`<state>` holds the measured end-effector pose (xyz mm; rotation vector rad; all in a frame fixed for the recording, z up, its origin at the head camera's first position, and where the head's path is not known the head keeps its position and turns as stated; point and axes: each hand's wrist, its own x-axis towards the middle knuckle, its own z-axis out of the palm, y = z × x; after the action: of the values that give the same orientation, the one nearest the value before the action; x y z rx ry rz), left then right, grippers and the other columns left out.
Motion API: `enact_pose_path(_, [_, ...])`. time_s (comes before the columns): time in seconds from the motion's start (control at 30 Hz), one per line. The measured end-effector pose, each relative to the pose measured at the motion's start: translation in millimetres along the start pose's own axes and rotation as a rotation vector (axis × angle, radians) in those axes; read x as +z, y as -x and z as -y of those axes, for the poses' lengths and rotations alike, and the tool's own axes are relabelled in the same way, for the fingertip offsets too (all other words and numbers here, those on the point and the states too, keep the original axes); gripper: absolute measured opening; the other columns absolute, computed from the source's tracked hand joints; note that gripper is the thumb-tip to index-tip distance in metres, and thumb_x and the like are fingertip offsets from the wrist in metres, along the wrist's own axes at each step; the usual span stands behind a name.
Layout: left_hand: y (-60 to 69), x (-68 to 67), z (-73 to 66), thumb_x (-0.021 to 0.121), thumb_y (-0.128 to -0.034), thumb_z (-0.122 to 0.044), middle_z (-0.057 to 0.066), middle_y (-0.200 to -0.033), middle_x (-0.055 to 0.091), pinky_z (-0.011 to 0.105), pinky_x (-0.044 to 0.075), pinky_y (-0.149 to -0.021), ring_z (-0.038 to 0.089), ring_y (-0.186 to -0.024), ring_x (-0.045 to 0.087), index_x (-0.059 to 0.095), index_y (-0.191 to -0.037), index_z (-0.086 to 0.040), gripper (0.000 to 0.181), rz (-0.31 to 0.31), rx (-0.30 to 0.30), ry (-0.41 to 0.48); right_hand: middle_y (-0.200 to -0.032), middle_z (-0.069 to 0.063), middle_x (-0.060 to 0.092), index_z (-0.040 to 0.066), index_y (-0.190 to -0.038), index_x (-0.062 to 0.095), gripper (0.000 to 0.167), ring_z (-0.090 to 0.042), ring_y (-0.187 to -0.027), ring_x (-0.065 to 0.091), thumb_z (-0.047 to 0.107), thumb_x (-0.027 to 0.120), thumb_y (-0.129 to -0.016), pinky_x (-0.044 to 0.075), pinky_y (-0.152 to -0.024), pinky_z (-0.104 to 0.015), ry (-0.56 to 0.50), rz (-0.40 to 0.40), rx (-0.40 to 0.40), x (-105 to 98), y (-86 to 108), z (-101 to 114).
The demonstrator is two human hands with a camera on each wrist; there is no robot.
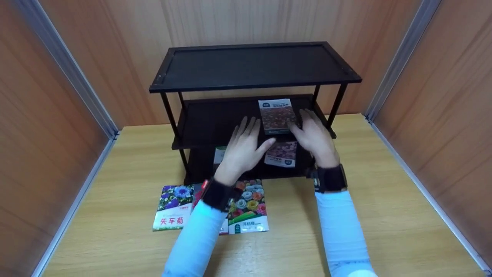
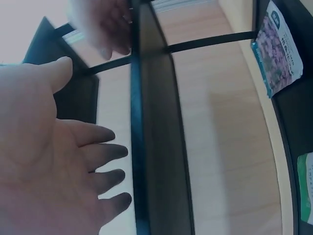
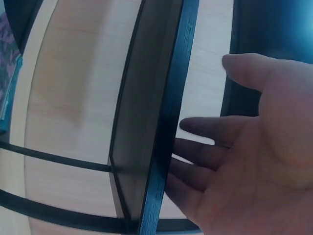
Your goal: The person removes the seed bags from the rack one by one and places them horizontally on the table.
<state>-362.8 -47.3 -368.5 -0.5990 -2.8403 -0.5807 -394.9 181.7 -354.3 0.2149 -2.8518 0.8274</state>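
On the middle shelf of a black three-tier rack lies a seed packet [image 1: 276,113] with a reddish flower picture. My right hand [image 1: 316,140] is at its right side, thumb at the packet's lower right corner; whether it touches cannot be told. In the right wrist view that hand [image 3: 244,142] has extended fingers and holds nothing. My left hand [image 1: 244,152] hovers at the middle shelf's front edge, left of the packet, fingers spread and nothing in them. Below, the bottom shelf bears a purple-flower packet [image 1: 281,154] and another packet [image 1: 219,154], partly hidden by my left hand.
The rack's top shelf [image 1: 250,65] overhangs the middle one, with thin posts [image 1: 337,104] at the corners. On the table before the rack lie a blue-flower packet [image 1: 173,207], a multicoloured-flower packet [image 1: 249,207] and one between them, mostly hidden by my left arm. Wooden panels surround the table.
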Motion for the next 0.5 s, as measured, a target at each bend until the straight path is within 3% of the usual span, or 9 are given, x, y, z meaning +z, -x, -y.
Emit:
enact_pose_path(0.13, [-28.7, -2.0, -1.8, 0.030, -0.1046, -0.067, 0.019, -0.168, 0.022, 0.047, 0.016, -0.126, 0.032, -0.156, 0.015, 0.022, -0.163, -0.003, 0.086, 0.035, -0.058, -0.019, -0.163, -0.027, 0.027, -0.003, -0.159, 0.028, 0.073, -0.043, -0.148, 0.031, 0.044, 0.047, -0.107, 0.029, -0.120, -0.057, 0.031, 0.047, 0.014, -2, -19.5, 6])
enact_pose_path(0.27, [-48.5, 0.4, -3.1, 0.031, -0.1072, -0.062, 0.021, -0.167, 0.022, 0.045, 0.015, -0.127, 0.033, -0.156, 0.017, 0.021, -0.161, 0.002, 0.084, 0.081, -0.103, -0.013, -0.161, -0.029, 0.030, -0.006, -0.158, 0.029, 0.071, -0.043, -0.148, 0.032, 0.041, 0.046, -0.108, 0.029, -0.120, -0.056, 0.062, 0.077, 0.011, 2, -32.5, 5])
enact_pose_path(0.4, [-56.8, 7.9, -6.0, 0.030, -0.1085, -0.059, 0.021, -0.168, 0.021, 0.043, 0.012, -0.127, 0.032, -0.156, 0.015, 0.021, -0.161, 0.001, 0.081, 0.136, -0.109, -0.001, -0.160, -0.031, 0.031, -0.009, -0.156, 0.030, 0.070, -0.043, -0.146, 0.034, 0.039, 0.046, -0.108, 0.033, -0.118, -0.055, 0.079, 0.085, 0.025, 9, -35.1, 2])
enact_pose_path(0.5, [-56.9, 13.0, -7.6, 0.031, -0.1091, -0.057, 0.020, -0.168, 0.021, 0.042, 0.012, -0.127, 0.031, -0.157, 0.015, 0.022, -0.161, 0.001, 0.079, 0.142, -0.111, -0.027, -0.159, -0.030, 0.032, -0.008, -0.156, 0.030, 0.070, -0.043, -0.144, 0.037, 0.039, 0.046, -0.108, 0.036, -0.116, -0.055, 0.080, 0.087, 0.023, 14, -33.5, 0])
